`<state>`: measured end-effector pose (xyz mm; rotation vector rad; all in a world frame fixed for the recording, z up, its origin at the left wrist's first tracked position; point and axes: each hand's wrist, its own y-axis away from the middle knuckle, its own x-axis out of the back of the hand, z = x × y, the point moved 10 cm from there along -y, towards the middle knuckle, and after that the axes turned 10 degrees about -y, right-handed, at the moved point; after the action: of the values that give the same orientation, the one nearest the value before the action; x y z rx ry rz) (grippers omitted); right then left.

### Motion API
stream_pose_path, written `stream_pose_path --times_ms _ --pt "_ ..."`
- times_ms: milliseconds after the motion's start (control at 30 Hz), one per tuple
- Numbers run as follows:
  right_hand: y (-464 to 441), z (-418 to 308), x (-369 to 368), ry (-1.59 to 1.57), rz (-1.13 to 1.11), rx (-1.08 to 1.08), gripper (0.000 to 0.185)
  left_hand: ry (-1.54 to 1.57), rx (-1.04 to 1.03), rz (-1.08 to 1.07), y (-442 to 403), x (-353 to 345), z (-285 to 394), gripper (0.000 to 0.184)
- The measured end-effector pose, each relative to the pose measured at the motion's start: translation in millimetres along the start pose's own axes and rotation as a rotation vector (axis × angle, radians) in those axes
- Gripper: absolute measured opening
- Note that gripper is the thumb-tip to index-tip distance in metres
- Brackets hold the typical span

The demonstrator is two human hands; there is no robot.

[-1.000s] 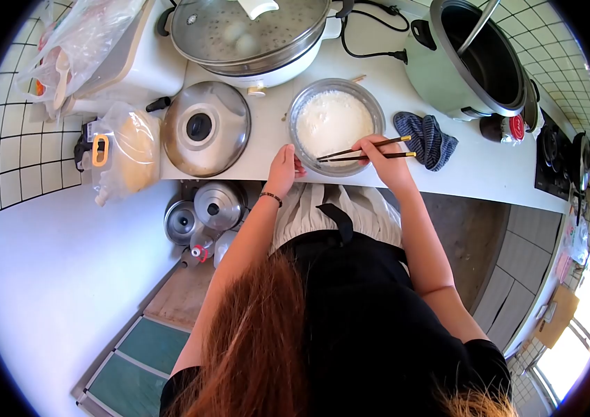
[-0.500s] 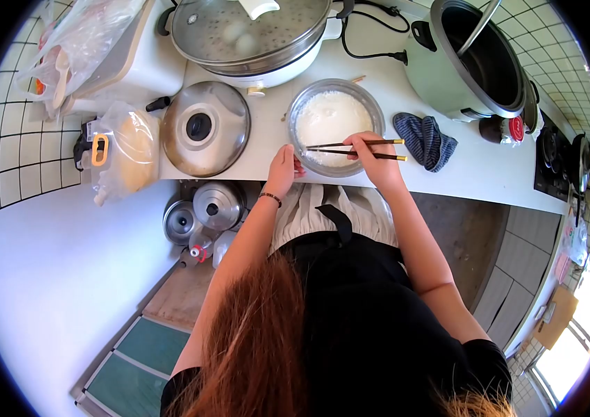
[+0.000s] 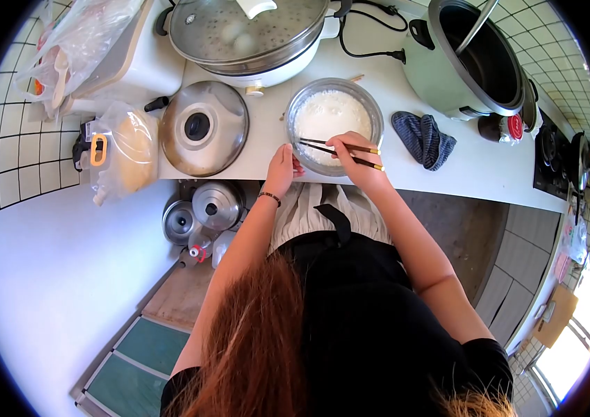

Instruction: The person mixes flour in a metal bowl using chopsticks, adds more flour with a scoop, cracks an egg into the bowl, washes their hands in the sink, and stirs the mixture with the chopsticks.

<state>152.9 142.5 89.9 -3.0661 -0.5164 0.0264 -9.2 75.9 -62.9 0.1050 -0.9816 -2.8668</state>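
A metal bowl (image 3: 376, 115) of white flour (image 3: 329, 115) stands near the counter's front edge. My right hand (image 3: 359, 158) is closed on a pair of dark chopsticks with gold ends (image 3: 368, 148); their tips are in the bowl at its left side. At the bowl's lower left rim is my left hand (image 3: 283, 169), its thumb and fingers around the rim. A crumpled dark blue striped cloth (image 3: 424, 139) lies right of the bowl, and a round metal lid with a black knob (image 3: 204, 128) lies to its left.
An electric steamer (image 3: 253, 42) with a glass lid stands behind the bowl. A green rice cooker (image 3: 441, 76) and a red-lidded jar (image 3: 502, 128) are at the right. At the left are a plastic bag of dough-coloured contents (image 3: 135, 149) and a white bin (image 3: 131, 69).
My right hand has moved left across the lower part of the bowl, and the chopsticks have moved left and now slant differently. My left hand has stayed at the rim.
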Motion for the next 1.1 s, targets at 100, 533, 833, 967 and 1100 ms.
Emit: stream_pose_path --times_ms 100,533,833,967,1100 --pt "-1.7 0.3 1.1 0.015 0.035 -0.013 0.012 0.005 0.001 0.004 -0.1 -0.7 0.5 0.035" --pt "-2.1 14.2 69.2 0.078 0.347 0.018 0.011 0.002 0.004 0.007 0.4 -1.0 0.3 0.035" --pt "16.9 21.1 154.1 -0.075 0.54 -0.175 0.022 -0.003 -0.005 0.0 0.0 -1.1 1.2 0.035" --pt "16.9 31.5 144.4 -0.146 0.525 -0.176 0.022 -0.021 -0.008 0.01 0.8 -0.2 3.4 0.035" --pt "17.2 34.5 141.0 -0.064 0.513 -0.184 0.022 -0.025 -0.004 0.009 0.0 0.2 2.8 0.034"
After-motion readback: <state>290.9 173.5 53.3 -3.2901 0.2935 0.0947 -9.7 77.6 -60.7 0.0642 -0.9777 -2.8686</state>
